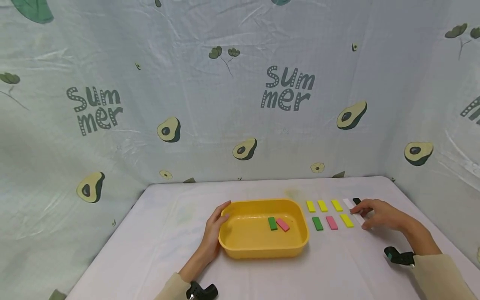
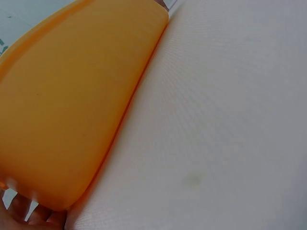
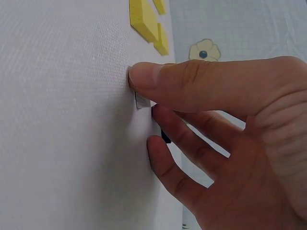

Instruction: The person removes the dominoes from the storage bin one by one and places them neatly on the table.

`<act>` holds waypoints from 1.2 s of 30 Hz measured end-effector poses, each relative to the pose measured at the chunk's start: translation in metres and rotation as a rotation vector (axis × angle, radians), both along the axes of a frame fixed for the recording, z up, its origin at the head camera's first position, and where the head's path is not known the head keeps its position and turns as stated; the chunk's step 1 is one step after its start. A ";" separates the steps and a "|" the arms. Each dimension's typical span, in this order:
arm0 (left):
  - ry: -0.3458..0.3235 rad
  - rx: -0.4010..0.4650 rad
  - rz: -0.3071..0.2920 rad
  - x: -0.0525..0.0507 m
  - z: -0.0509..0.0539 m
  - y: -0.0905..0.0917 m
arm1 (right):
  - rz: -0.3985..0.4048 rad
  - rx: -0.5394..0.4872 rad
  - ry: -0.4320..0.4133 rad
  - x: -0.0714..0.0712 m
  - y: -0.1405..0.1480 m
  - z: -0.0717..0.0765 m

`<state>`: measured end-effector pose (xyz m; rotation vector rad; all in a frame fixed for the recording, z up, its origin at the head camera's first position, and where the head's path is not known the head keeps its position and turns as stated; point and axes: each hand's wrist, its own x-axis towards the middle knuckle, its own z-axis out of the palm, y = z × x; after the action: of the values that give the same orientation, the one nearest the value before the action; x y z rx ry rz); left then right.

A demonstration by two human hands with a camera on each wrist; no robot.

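Observation:
A yellow plastic basin point(image 1: 262, 253) stands on the table, with one green block point(image 1: 272, 223) and one pink block point(image 1: 283, 225) inside. At its left side my left hand point(image 1: 213, 231) grips the wall, thumb at the rim; fingertips point(image 2: 41, 215) show against the basin in the left wrist view. Right of the basin, my right hand point(image 1: 384, 214) pinches a thin white block point(image 3: 142, 100) lying on the cloth, thumb at one end and fingertips at the other. The fingers partly hide this block. Just beyond them lies a black block point(image 1: 356, 201).
Between basin and right hand lie rows of flat blocks: several yellow ones point(image 1: 322, 206), a green one point(image 1: 317, 223) and a pink one point(image 1: 331, 223). Another white block point(image 1: 348, 203) lies behind the pinched one. A printed curtain point(image 1: 210, 108) hangs behind the white-covered table point(image 1: 157, 233).

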<state>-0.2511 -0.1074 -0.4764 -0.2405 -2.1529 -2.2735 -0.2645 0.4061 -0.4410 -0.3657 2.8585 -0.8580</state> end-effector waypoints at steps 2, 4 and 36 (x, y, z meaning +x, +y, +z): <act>-0.004 -0.005 -0.001 0.000 0.000 0.000 | -0.004 0.001 0.000 0.001 0.001 0.001; -0.004 -0.011 0.003 0.000 0.000 0.000 | -0.015 0.007 0.004 0.002 0.001 0.002; 0.004 -0.028 0.000 0.004 0.001 0.000 | 0.396 -0.085 0.180 0.010 -0.195 0.078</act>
<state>-0.2473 -0.1071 -0.4759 -0.2450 -2.1847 -2.2423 -0.2550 0.2110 -0.3632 -1.0256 2.7570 -0.9044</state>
